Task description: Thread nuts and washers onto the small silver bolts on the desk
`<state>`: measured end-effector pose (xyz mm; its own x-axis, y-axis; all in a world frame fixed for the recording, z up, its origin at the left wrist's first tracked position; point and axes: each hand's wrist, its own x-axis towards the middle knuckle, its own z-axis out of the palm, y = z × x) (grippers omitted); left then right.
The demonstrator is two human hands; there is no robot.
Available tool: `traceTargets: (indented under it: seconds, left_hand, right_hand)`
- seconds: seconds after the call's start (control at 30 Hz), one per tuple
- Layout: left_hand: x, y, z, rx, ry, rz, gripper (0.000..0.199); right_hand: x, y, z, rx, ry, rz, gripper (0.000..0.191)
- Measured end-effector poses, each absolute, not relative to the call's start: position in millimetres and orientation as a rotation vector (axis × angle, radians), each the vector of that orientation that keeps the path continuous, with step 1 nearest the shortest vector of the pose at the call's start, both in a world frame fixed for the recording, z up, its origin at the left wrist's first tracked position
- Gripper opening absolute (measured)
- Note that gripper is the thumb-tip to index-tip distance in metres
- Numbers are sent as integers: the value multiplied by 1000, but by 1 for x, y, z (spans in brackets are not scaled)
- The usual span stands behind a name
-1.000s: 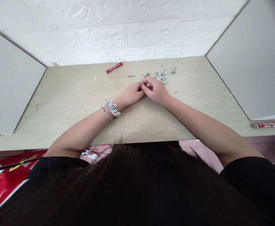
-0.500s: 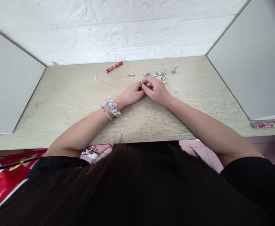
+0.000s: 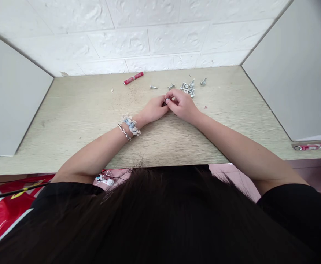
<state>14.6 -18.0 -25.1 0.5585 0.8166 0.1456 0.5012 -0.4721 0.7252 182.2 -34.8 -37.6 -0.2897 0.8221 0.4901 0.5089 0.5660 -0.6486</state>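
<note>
My left hand [image 3: 155, 109] and my right hand [image 3: 184, 106] meet above the tabletop, fingertips together. Both are closed in a pinch around something small, which the fingers almost wholly hide; only a pale and dark glint shows between them. Just beyond the fingers lies a silver bolt [image 3: 171, 86], and another bolt [image 3: 154, 87] rests to its left. Behind my right hand is a small cluster of silver bolts and nuts [image 3: 192, 88], partly covered by the knuckles. One more bolt [image 3: 203, 81] stands apart, right of the cluster.
A red tube [image 3: 133, 78] lies near the white brick-patterned wall [image 3: 127, 40]. Grey panels flank the wooden tabletop [image 3: 80, 110] on the left [image 3: 12, 95] and right [image 3: 289, 69]. A second red tube [image 3: 314, 146] lies at the right front edge.
</note>
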Motion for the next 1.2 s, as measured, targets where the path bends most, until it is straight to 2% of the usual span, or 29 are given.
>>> traceTargets:
  seconds: [0.73, 1.03, 1.2]
  left_hand:
    - [15, -20, -23, 2114, 1043, 646, 25]
    - [17, -14, -25, 1731, 942, 678, 12]
    - [20, -19, -17, 1616, 981, 702, 12]
  right_hand:
    - [182, -34, -40, -1088, -1949, 457, 14]
    - [180, -42, -37, -1136, -1777, 449, 20]
    - [181, -40, -38, -1123, -1787, 415, 16]
